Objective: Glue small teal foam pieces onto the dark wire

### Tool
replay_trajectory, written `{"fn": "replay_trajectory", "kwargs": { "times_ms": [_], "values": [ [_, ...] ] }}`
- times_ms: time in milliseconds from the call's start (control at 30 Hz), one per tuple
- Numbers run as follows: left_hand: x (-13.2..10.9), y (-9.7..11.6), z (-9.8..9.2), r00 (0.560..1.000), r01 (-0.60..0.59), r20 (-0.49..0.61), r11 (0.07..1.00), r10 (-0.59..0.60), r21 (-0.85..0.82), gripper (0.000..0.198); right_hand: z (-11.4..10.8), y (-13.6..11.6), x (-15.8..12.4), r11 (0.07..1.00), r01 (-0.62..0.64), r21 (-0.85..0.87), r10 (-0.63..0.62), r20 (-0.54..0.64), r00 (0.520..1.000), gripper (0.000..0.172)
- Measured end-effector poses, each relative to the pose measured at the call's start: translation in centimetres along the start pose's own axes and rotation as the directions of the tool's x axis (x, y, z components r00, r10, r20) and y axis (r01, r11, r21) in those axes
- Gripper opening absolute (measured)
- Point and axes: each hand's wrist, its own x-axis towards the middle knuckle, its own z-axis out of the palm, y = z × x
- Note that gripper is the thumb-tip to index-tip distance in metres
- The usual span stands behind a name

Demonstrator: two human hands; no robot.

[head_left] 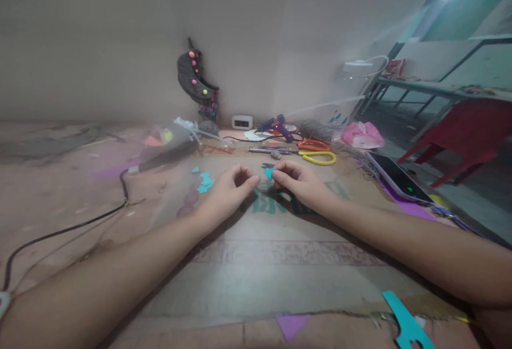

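A small turquoise paper piece (268,173) sits between the thumb and fingers of my right hand (295,177), a little above the cardboard mat (260,279). Just left of it, my left hand (237,182) has its thumb and fingertips brought together; whatever may be between them is hidden. Several turquoise paper scraps (205,182) lie on the mat beyond my left hand. Past my fingers rest scissors with yellow handles (320,157) and another tool with orange handles (314,145).
Along the wall stand a purple glue gun (278,126), a small white clock (242,122) and grey yarn (314,130). A phone (398,177) lies right. A black cable (72,224) crosses the left side. A turquoise paper offcut (410,322) lies at the near edge.
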Motion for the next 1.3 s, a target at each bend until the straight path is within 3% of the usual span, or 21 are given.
{"fn": "replay_trajectory", "kwargs": {
  "times_ms": [167,500,833,1033,1167,1300],
  "values": [
    [0.2,-0.4,0.1,0.998,-0.023,-0.062,0.999,0.021,-0.035,0.016,0.0,-0.2,0.0,1.0,0.002,0.003,-0.002,-0.002,1.0,0.031],
    [0.1,-0.7,0.2,0.999,0.038,0.022,0.995,-0.037,-0.09,0.016,0.0,0.0,0.0,1.0,0.007,0.007,-0.007,0.006,1.0,0.03],
    [0.1,0.2,0.0,0.993,0.111,-0.025,0.99,-0.114,-0.083,0.022,0.1,0.0,0.0,1.0,0.003,0.004,-0.003,-0.003,1.0,0.031],
    [0.1,-0.3,0.3,0.999,-0.007,-0.035,0.998,0.005,-0.058,0.032,0.1,-0.1,0.0,1.0,0.014,-0.01,-0.014,-0.003,1.0,0.03],
    [0.0,0.0,0.2,1.0,0.024,0.019,0.996,-0.022,-0.081,0.031,0.0,0.0,0.1,1.0,0.006,-0.024,-0.006,0.006,1.0,0.03],
    [-0.2,0.7,0.0,1.0,0.016,0.015,1.0,-0.016,0.009,0.024,0.0,-0.1,0.1,0.998,-0.004,-0.068,0.006,0.025,1.0,0.028]
  ]
}}
